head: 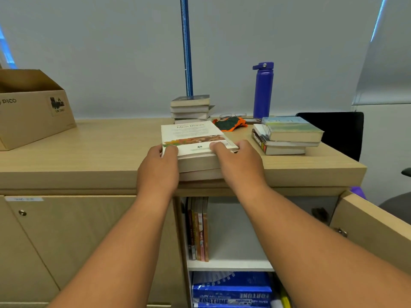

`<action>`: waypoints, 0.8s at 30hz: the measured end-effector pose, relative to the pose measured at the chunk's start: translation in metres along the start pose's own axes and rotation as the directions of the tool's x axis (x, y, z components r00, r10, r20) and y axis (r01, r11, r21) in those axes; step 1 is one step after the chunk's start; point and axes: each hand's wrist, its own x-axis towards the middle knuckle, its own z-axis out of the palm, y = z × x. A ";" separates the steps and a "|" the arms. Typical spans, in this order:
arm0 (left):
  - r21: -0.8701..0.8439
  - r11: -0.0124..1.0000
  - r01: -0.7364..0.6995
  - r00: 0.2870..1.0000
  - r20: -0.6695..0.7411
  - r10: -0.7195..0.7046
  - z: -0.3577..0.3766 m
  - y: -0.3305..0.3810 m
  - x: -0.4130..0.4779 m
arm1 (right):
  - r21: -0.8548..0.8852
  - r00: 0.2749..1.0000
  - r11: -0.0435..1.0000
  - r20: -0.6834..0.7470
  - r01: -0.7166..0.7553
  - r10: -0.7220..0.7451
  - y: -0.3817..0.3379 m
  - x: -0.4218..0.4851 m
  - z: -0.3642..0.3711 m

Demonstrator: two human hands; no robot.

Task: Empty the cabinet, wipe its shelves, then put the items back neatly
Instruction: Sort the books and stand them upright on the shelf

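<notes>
Cabinet (231,264): right door open, a few books (199,230) upright at the shelf's left end, paper reams (231,290) below. Box (33,107) at the tabletop's (100,147) left edge.

Book stack (195,138) lies flat at the tabletop's front edge, above the open compartment. Long axis runs front to back, title end far. White top cover reads "Meat Dishes", with a food photo.

Left hand (159,172) and right hand (240,163) grip its near corners, thumbs on top, fingers (241,145) curled round the sides.

Two more stacks: back (191,107) and right edge (287,136). Bottle (263,90) and cloth (230,123) between them.
</notes>
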 end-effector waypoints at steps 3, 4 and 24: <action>-0.256 0.963 0.089 0.996 0.054 -0.078 -0.010 -0.004 -0.017 | 0.131 1.000 0.991 0.011 0.003 -0.004 0.005 -0.023 -0.007; -0.326 0.934 0.145 0.989 0.081 -0.125 -0.012 -0.006 -0.021 | 0.144 1.000 0.990 0.015 0.006 -0.008 0.006 -0.028 -0.008; -0.490 0.756 0.433 0.841 0.522 -0.143 -0.021 -0.110 -0.140 | -0.094 0.868 0.994 0.487 -0.055 0.094 0.090 -0.093 -0.058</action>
